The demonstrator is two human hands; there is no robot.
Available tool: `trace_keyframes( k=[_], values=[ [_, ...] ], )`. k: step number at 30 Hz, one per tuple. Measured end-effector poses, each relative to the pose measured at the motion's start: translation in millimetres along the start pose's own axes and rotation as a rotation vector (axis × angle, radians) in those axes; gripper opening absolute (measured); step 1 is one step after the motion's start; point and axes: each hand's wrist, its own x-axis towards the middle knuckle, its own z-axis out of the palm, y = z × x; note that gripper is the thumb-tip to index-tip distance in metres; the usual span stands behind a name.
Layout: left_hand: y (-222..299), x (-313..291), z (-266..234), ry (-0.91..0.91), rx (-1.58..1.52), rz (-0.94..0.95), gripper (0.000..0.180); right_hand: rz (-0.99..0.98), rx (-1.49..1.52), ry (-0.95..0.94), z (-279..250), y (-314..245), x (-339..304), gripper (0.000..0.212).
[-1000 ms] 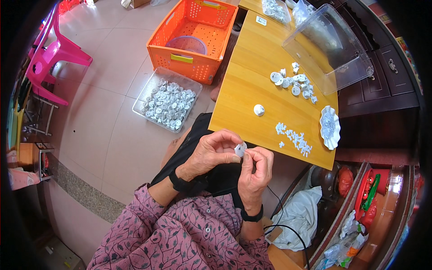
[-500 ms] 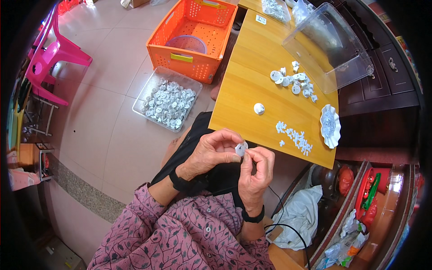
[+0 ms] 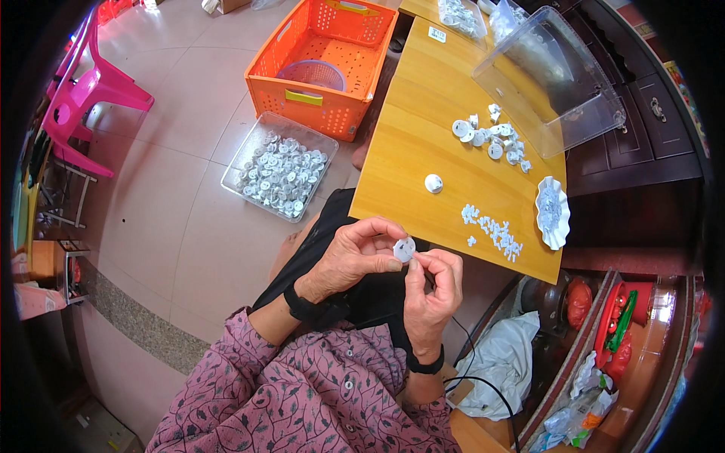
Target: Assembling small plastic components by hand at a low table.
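Observation:
Between my hands, over my lap by the table's near edge, is a small round white plastic part (image 3: 404, 250) with dark holes in its face. My left hand (image 3: 351, 253) pinches it by its left rim between thumb and fingers. The thumb and forefinger of my right hand (image 3: 432, 283) are closed at its lower right edge; whether they hold a smaller piece is too small to tell. One similar round part (image 3: 433, 183) lies alone on the yellow table (image 3: 408, 113). Small white pieces (image 3: 495, 234) are scattered near the table's front right, and a cluster of white round parts (image 3: 495, 140) sits farther back.
A clear bin full of white parts (image 3: 279, 174) stands on the floor beside an orange crate (image 3: 310, 109). On the table are a white scalloped dish (image 3: 553, 215) and a tilted clear plastic box (image 3: 589, 124). A black cable (image 3: 495, 389) runs by my right arm. Far left stands a pink chair (image 3: 94, 90).
The round part has turned so that its face shows more fully. My right fingertips have shifted slightly down and right along its edge; my left hand stays in place.

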Motion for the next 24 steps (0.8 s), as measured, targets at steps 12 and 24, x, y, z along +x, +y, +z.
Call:
trace_keyframes(
  k=[12,24],
  values=[
    [-1.9,-0.4,-4.4,0.004,0.071,0.018,0.038,-0.004,-0.058,-0.036,0.4,1.1,-0.2,0.016],
    [2.6,0.0,-1.5,-0.027,0.201,0.049,0.036,-0.007,-0.074,-0.052,-1.0,1.1,0.5,0.015]
  ],
)
